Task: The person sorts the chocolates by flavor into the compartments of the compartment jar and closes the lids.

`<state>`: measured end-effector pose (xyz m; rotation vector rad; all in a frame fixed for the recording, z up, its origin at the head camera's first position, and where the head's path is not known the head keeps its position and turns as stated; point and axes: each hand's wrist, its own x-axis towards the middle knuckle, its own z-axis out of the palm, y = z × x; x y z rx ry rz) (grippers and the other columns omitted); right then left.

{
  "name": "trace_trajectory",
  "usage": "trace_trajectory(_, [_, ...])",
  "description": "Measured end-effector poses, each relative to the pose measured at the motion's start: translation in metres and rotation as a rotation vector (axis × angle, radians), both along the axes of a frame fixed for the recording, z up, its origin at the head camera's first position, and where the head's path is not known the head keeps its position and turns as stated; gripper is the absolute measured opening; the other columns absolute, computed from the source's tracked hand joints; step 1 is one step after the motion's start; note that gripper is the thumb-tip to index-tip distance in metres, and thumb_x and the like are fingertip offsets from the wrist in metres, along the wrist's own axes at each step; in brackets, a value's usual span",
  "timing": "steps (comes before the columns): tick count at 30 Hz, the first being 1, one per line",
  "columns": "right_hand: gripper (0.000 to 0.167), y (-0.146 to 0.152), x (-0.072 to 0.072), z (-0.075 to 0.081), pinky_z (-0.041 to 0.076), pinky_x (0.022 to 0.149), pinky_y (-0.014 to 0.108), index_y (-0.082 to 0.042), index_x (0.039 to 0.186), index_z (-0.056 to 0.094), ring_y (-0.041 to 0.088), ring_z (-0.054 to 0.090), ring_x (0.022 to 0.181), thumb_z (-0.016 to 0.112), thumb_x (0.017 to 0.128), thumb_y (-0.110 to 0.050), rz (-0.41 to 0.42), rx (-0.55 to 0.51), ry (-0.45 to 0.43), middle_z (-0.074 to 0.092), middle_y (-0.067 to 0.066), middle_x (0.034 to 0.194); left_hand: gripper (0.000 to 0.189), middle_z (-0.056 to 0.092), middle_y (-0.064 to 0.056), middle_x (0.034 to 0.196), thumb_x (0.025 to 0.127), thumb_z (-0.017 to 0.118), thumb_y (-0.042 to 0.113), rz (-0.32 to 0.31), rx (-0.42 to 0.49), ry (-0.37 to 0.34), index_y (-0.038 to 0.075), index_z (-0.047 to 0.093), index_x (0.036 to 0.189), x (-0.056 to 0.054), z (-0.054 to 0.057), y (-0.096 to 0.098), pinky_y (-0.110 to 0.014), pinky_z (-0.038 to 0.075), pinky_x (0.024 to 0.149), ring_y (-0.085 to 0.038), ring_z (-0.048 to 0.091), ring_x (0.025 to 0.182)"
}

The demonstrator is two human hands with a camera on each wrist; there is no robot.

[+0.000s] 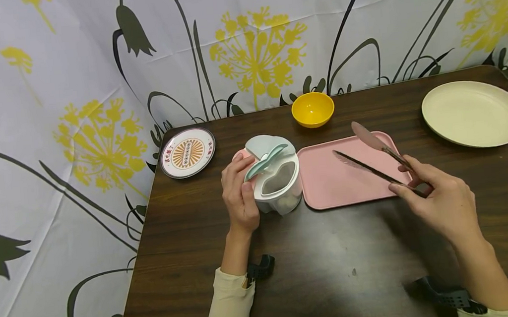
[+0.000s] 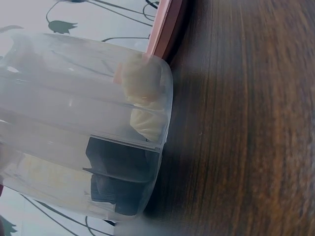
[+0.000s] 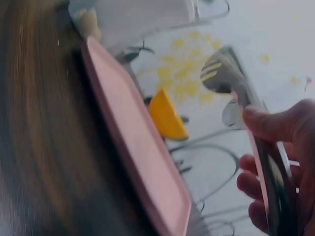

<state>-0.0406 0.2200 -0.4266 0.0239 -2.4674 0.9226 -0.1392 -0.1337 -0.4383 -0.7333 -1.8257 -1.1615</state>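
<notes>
My left hand (image 1: 239,194) grips the left side of a clear, round food container (image 1: 286,200) with a white, pink and pale-blue top. A teal flap (image 1: 266,161) stands raised on it, and one compartment opening (image 1: 279,178) shows. Through the wall in the left wrist view, pale lumps (image 2: 147,123) and dark pieces (image 2: 123,172) are visible inside. My right hand (image 1: 441,198) holds metal tongs (image 1: 388,153) with their arms spread, over the right part of a pink tray (image 1: 328,187). In the right wrist view one tong tip is slotted like a fork. Nothing is between the tips.
A yellow bowl (image 1: 313,110) stands behind the tray. At the back left lies a small patterned plate (image 1: 188,152); a large cream plate (image 1: 474,114) is at the back right. Flower-printed fabric (image 1: 254,49) hangs behind the dark wooden table (image 1: 325,272).
</notes>
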Motion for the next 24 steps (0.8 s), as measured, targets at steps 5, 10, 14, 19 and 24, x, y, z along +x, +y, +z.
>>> trace_trajectory(5, [0.060, 0.019, 0.002, -0.010, 0.036, 0.059, 0.048, -0.014, 0.137, 0.059, 0.010, 0.062, 0.077, 0.077, 0.083, -0.033, -0.170, -0.035, -0.244, 0.073, 0.017, 0.093, 0.046, 0.067, -0.017, 0.113, 0.099, 0.036, 0.029, -0.002, 0.004, 0.001, -0.001, 0.070, 0.108, 0.000, -0.001, 0.000, -0.055, 0.031, 0.105, -0.043, 0.053, 0.119])
trace_trajectory(10, [0.059, 0.033, 0.000, -0.016, 0.037, 0.068, 0.064, -0.016, 0.137, 0.058, 0.055, 0.055, 0.099, 0.068, 0.087, -0.046, -0.301, -0.055, -0.401, 0.067, 0.028, 0.107, 0.046, 0.067, -0.017, 0.113, 0.099, 0.036, 0.029, 0.001, 0.005, 0.004, -0.001, 0.070, 0.108, 0.000, 0.000, 0.001, -0.055, 0.031, 0.105, -0.042, 0.052, 0.120])
trace_trajectory(14, [0.064, 0.040, 0.000, -0.020, 0.037, 0.070, 0.068, -0.017, 0.142, 0.052, 0.061, 0.050, 0.104, 0.063, 0.089, -0.050, -0.383, -0.067, -0.498, 0.057, 0.035, 0.121, 0.046, 0.066, -0.017, 0.113, 0.099, 0.036, 0.029, 0.000, 0.004, 0.004, -0.001, 0.070, 0.108, 0.000, 0.001, 0.001, -0.057, 0.031, 0.104, -0.041, 0.052, 0.120])
trace_trajectory(19, [0.066, 0.046, 0.001, -0.027, 0.036, 0.072, 0.069, -0.014, 0.145, 0.047, 0.062, 0.048, 0.106, 0.061, 0.090, -0.048, -0.450, -0.080, -0.564, 0.053, 0.036, 0.126, 0.046, 0.066, -0.017, 0.113, 0.100, 0.035, 0.029, 0.000, 0.004, 0.001, -0.001, 0.070, 0.108, 0.000, 0.000, 0.001, -0.057, 0.031, 0.104, -0.042, 0.052, 0.120])
trace_trajectory(24, [0.068, 0.051, 0.002, -0.033, 0.035, 0.073, 0.069, -0.010, 0.145, 0.046, 0.062, 0.047, 0.107, 0.062, 0.090, -0.047, -0.462, -0.103, -0.577, 0.052, 0.036, 0.127, 0.046, 0.066, -0.018, 0.113, 0.100, 0.035, 0.029, 0.000, 0.004, 0.006, -0.001, 0.070, 0.108, 0.000, 0.001, 0.001, -0.055, 0.031, 0.105, -0.042, 0.052, 0.120])
